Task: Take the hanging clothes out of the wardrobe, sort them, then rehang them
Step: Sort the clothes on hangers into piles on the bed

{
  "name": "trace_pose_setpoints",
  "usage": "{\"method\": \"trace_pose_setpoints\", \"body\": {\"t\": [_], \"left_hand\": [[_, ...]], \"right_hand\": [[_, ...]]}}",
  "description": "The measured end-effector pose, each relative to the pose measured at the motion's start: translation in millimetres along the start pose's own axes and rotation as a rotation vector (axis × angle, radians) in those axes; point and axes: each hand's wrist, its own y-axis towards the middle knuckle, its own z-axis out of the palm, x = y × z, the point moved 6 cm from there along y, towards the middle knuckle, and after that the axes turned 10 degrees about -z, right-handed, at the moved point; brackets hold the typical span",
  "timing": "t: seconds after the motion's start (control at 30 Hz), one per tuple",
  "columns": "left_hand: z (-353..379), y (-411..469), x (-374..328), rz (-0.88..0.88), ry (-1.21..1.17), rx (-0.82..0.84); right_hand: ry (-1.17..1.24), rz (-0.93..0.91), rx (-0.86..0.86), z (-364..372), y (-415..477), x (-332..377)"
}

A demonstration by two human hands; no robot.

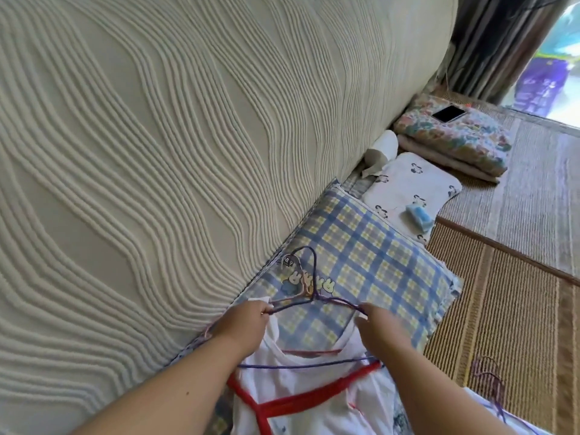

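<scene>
A white shirt (pixel 314 394) with red trim lies nearest on the bed, its neck opening between the two wrists. The left hand (pixel 248 321) pinches the left shoulder of a purple wire hanger (pixel 314 298) between its fingers (pixel 266 307). The right hand (pixel 381 324) is at the other shoulder, with the wire touching its blurred fingertips; I cannot tell whether it grips. The hanger's hook lies over a blue checked pillow (pixel 370 255). Further off are a white printed pillow (pixel 408 183), a folded floral blanket (pixel 458 139) and a phone (pixel 448 113).
</scene>
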Motion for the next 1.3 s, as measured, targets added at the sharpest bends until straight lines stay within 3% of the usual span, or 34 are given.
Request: {"method": "trace_pose_setpoints", "body": {"t": [0.17,0.43,0.83,1.1,1.3], "left_hand": [[12,-9,-16,0.052,0.022,-0.13],[41,-139,-120,0.362,0.199,0.045],[132,-413,-285,0.977,0.398,0.033],[285,-669,-339,1.293,0.486,0.09],[373,-821,-364,1.529,0.581,0.161]], "right_hand": [[0.063,-0.099,0.054,12,-11,7],[-0.047,-0.185,-0.068,-56,-141,-28],[-0.102,0.111,-0.393,-132,-467,-200],[-0.091,0.4,-0.493,-113,-764,-352],[-0.038,0.612,-0.572,-109,-944,-422]]}}
